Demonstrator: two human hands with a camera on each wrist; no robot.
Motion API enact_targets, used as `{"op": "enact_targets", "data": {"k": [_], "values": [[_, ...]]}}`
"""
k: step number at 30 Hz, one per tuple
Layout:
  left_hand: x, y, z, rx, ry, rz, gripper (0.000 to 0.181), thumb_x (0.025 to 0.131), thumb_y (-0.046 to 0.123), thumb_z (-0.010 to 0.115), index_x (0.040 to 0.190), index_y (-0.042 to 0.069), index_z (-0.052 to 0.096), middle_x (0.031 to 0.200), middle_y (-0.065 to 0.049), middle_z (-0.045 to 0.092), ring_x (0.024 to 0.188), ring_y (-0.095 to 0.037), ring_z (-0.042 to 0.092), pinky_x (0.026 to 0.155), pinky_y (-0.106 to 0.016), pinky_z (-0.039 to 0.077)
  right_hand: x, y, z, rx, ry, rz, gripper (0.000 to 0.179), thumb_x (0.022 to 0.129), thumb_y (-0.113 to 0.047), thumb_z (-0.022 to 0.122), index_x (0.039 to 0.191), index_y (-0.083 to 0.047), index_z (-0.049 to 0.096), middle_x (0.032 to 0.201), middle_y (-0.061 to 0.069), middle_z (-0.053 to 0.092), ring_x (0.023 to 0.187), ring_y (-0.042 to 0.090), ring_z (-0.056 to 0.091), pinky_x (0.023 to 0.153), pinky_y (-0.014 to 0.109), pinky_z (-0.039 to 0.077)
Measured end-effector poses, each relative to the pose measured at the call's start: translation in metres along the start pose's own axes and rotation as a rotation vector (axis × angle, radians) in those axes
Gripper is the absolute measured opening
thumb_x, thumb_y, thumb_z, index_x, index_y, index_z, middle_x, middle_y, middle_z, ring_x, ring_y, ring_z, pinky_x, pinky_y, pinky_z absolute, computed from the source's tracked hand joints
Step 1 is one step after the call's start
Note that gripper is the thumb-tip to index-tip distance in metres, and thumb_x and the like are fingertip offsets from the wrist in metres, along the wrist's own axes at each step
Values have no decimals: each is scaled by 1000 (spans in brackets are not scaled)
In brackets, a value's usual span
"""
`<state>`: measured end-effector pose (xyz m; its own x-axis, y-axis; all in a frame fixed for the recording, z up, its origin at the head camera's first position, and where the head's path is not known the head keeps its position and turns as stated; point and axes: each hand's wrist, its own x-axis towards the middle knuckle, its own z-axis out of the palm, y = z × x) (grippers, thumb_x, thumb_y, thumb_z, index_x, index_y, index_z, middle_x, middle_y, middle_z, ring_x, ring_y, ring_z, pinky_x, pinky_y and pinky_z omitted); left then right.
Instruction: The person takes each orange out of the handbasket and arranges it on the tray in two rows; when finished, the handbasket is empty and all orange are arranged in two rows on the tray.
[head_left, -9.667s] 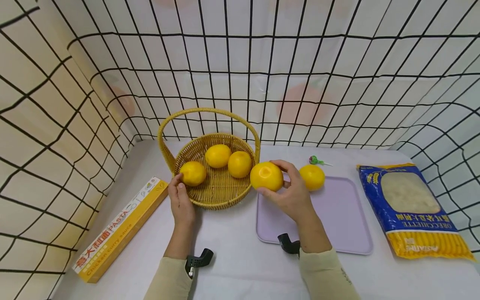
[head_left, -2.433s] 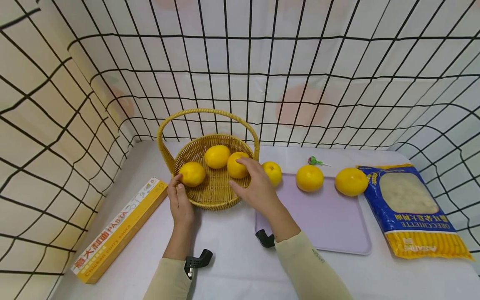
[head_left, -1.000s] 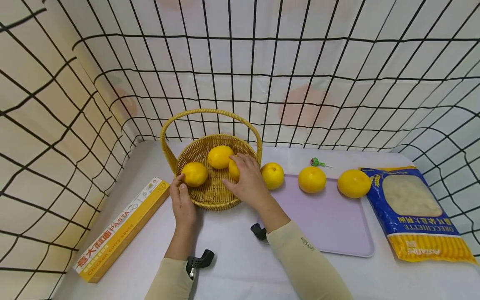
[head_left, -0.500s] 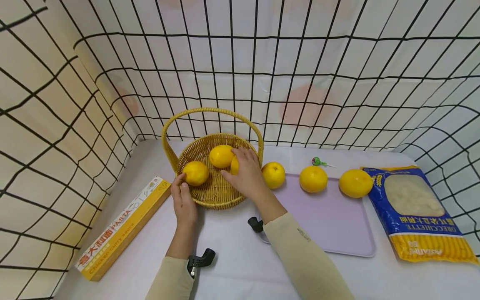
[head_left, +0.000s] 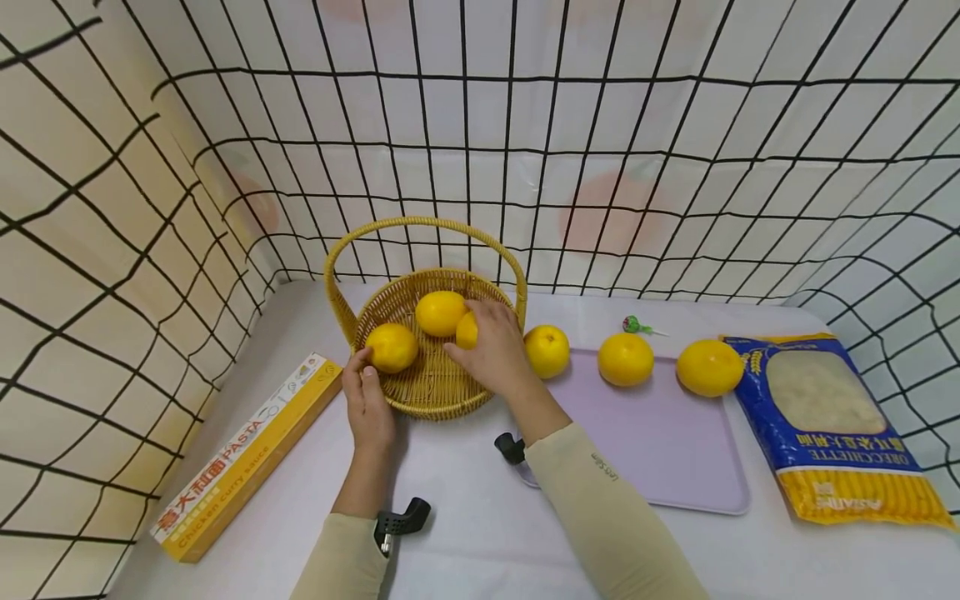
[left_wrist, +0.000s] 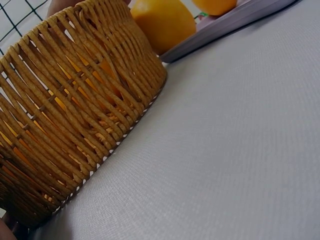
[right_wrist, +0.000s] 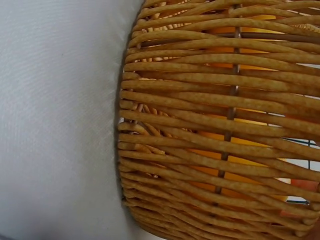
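On the counter (head_left: 465, 533), the basket (head_left: 427, 387) is standing left of the tray (head_left: 652, 458); the left hand (head_left: 369, 408) is holding the basket's near-left side, and the right hand (head_left: 491, 346) is bending over its inner right side, the grip spanning just the rightmost fruit (head_left: 467, 331) inside and apparently having hold of it. This arrangement is suggesting a grasping step, with the next move likely calling for a secure hold, a steadied basket and clearance over the rim (head_left: 431, 412). The right hand is hiding most of the fruit and its underside contact, while the woven wall (left_wrist: 90, 90) is blocking much of both wrist views.
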<state>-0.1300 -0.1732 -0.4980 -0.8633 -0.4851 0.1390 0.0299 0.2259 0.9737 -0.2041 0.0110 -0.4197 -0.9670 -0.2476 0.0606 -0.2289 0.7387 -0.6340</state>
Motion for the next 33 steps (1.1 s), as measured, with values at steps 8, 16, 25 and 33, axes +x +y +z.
{"op": "enact_targets", "data": {"k": [8,16,25,33], "values": [[-1,1,1,6,-1,-14,40,111,34,30,147,20,42,162,-3,32,156,-23,25,130,-48,17,0,1,1,-49,-5,-18,76,88,-38,79,152,-14,45,155,11,48,152,36,30,127,52,25],[0,1,0,8,-12,-28,41,111,37,30,147,21,41,163,-1,31,157,-22,23,130,-48,17,0,3,2,-126,-35,-28,71,88,-31,80,149,-12,49,156,12,47,149,35,35,126,50,28],[0,1,0,11,-6,-5,41,111,36,30,147,19,41,162,-3,32,156,-23,24,130,-49,17,-1,5,-3,-151,-56,-71,54,90,-24,79,139,-11,60,148,10,53,142,31,45,123,45,34],[0,-1,1,4,-9,-17,41,111,37,30,147,21,42,163,-1,31,157,-22,23,130,-49,16,-1,8,-3,-172,-57,-112,51,89,-25,79,135,-11,63,146,9,56,140,31,48,122,46,36]]}}
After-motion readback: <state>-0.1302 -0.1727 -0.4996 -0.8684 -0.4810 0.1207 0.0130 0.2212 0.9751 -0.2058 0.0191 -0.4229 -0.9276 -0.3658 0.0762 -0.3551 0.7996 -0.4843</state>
